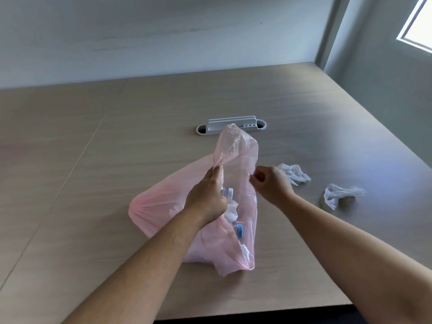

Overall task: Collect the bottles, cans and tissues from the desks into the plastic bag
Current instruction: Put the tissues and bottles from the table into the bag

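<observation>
Head view: left hand (207,197) is pinching the rim of the pink bag (161,202), holding it up. Right hand (272,185) fingers (257,177) are curling beside that rim, grip's unclear, with a tissue (295,173) lying just behind them.

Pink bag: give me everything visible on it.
The pink plastic bag is thin, translucent, crinkled film, slumped on the wooden desk, mouth open, one rim section pulled up into a peak. The left hand grips that raised rim. The right hand, fingers curled, is at the opposite edge, grip there unclear. Inside show a white-capped clear bottle, a blue cap and white tissues.
</observation>
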The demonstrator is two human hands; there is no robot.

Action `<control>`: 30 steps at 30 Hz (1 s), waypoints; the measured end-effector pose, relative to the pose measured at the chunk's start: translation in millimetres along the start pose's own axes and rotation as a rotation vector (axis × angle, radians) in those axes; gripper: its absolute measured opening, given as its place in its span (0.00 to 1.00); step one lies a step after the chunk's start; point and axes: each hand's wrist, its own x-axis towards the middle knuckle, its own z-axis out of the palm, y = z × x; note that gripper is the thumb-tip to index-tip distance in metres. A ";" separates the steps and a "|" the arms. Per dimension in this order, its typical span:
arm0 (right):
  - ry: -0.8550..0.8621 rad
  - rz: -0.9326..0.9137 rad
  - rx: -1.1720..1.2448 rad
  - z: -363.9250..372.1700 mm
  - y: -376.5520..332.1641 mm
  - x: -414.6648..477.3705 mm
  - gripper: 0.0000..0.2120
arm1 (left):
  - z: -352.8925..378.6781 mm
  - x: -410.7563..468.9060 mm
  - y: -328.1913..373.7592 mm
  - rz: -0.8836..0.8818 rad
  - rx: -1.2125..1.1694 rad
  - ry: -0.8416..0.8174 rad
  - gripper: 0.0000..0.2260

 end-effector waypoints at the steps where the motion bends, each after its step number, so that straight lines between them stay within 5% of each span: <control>1: 0.052 0.050 -0.027 -4.7 11.2 4.0 0.11 | 1.5 0.3 -1.1 -0.003 -0.002 -0.004 0.35; 4: -0.014 0.150 -0.169 -10.7 40.2 18.9 0.08 | 5.3 -0.9 -4.9 -0.003 0.000 -0.024 0.37; 7: -0.323 0.273 -0.346 -10.0 62.1 30.6 0.32 | 9.6 -1.3 -11.0 -0.010 -0.003 -0.046 0.37; 10: -0.455 0.317 -0.359 1.7 82.0 31.4 0.34 | 12.6 -2.8 -14.6 -0.008 0.007 -0.056 0.38; 15: -0.154 0.298 -0.164 10.3 91.2 2.4 0.09 | 9.1 -7.5 -10.3 -0.001 0.053 -0.062 0.39; 19: -0.161 0.307 -0.062 -4.8 60.9 -4.0 0.12 | 1.2 -12.2 -2.3 0.000 0.067 -0.060 0.38; 23: -0.104 0.337 0.362 -20.5 -3.2 7.4 0.12 | -11.5 -19.3 9.6 -0.011 0.059 -0.037 0.38; 27: -0.457 0.234 0.586 -10.3 -60.5 -7.5 0.10 | -21.8 -30.9 21.8 0.007 0.030 0.003 0.36; 30: -0.785 0.115 0.512 0.5 -74.1 -25.6 0.11 | -26.2 -38.0 27.2 0.019 0.020 0.037 0.36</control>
